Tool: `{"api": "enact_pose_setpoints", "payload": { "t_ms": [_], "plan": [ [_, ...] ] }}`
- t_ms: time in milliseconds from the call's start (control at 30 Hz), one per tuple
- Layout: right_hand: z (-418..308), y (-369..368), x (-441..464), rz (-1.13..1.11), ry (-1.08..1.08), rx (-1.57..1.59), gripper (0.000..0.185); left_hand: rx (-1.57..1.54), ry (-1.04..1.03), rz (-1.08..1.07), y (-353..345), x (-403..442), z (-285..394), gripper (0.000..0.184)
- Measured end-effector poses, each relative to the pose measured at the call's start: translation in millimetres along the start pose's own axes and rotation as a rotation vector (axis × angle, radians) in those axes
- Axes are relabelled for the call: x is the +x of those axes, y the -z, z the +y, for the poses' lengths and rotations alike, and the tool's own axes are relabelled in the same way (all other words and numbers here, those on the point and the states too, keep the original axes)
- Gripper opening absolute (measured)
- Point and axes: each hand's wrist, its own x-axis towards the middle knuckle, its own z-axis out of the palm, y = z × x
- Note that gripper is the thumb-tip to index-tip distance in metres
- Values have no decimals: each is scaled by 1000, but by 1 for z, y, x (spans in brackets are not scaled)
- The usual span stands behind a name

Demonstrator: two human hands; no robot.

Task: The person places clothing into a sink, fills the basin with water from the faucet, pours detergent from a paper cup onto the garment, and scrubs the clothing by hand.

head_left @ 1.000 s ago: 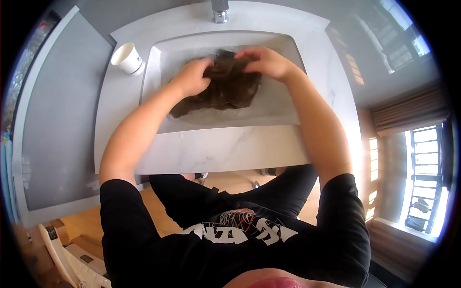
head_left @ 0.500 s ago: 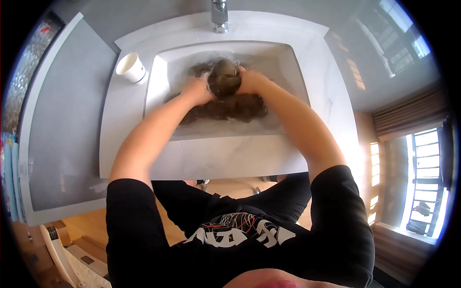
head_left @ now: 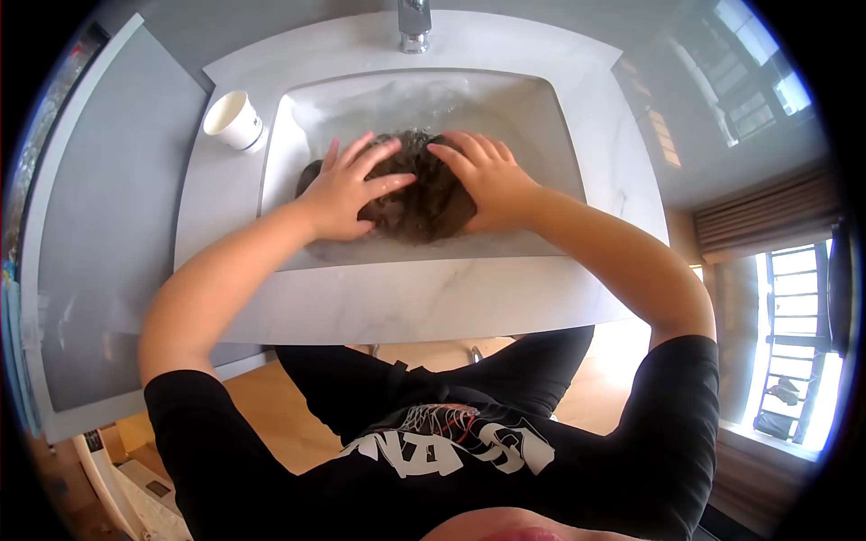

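Dark brown cloth (head_left: 419, 203) lies bunched in the water of a white sink (head_left: 532, 108). Over its left part my left hand (head_left: 350, 191) rests with the fingers spread. On the cloth's right side lies my right hand (head_left: 487, 180), its fingers apart and pointing up and to the left. Both palms face down, and neither hand grips the cloth. A darker end of the cloth shows to the left, beyond my left wrist. The water around the cloth is rippled and cloudy.
A white paper cup (head_left: 233, 122) stands on the marble-patterned counter (head_left: 433, 302) left of the sink. Behind the basin is a chrome faucet (head_left: 414, 27). A grey panel with a pale frame is at the left, and a window (head_left: 796, 343) at the right.
Half a second ago both hands squeezed a raised bundle of the cloth together. Now they are wider apart, opened, and flat on the cloth, which has sunk lower into the water.
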Motion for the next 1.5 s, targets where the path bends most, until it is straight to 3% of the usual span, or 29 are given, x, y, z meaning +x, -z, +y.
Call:
{"api": "enact_pose_setpoints", "payload": {
  "t_ms": [67, 100, 167, 267, 400, 433, 500, 533, 600, 633, 733, 833, 900, 1000, 1033, 1133, 1333, 1500],
  "plan": [
    [-9, -8, 6, -86, -22, -175, 110, -13, 49, -78, -7, 10, -7, 101],
    [-10, -8, 13, -212, -53, -161, 118, -25, 94, -138, -9, 16, -9, 103],
    [-11, -13, 22, -255, -97, -137, 121, -7, 143, -248, -19, 27, -12, 112],
    [-5, -29, 39, -374, -183, -133, 126, 21, 145, -351, -37, 42, -18, 110],
    [15, -39, 55, -402, -187, -12, 125, -100, 211, -137, -59, 56, -19, 105],
    [20, -42, 55, -262, -131, -2, 108, -134, 200, -180, -55, 62, -18, 100],
    [26, -46, 74, -426, -192, -174, 88, -191, 177, -258, -43, 75, -24, 90],
    [27, -46, 82, -504, -222, -263, 78, -161, 184, -192, -52, 75, -29, 87],
    [28, -49, 88, -473, -290, -235, 65, -96, 188, -55, -66, 75, -35, 80],
    [27, -49, 89, -459, -326, -220, 58, -123, 195, -92, -65, 78, -37, 80],
    [22, -38, 89, -426, -331, -28, 53, -233, 219, -160, -59, 84, -36, 82],
    [28, -30, 72, -377, -78, -230, 51, -405, 273, -29, -57, 77, -42, 85],
    [29, -16, 48, -248, -21, -159, 58, -571, 348, 141, -44, 48, -25, 87],
    [24, 3, 17, -121, -18, -32, 76, -259, 471, 180, -28, 20, -10, 103],
    [23, 7, 13, -86, -33, 10, 84, -255, 534, 88, -34, 15, -12, 123],
    [13, 7, 21, -157, -361, 297, 103, -94, 663, -229, -18, 18, 5, 133],
    [16, -23, 51, -287, -424, 56, 129, -176, 495, -332, -19, 51, -8, 133],
    [21, -37, 71, -360, -399, -65, 125, -120, 312, -261, -42, 69, -27, 126]
  ]
}}
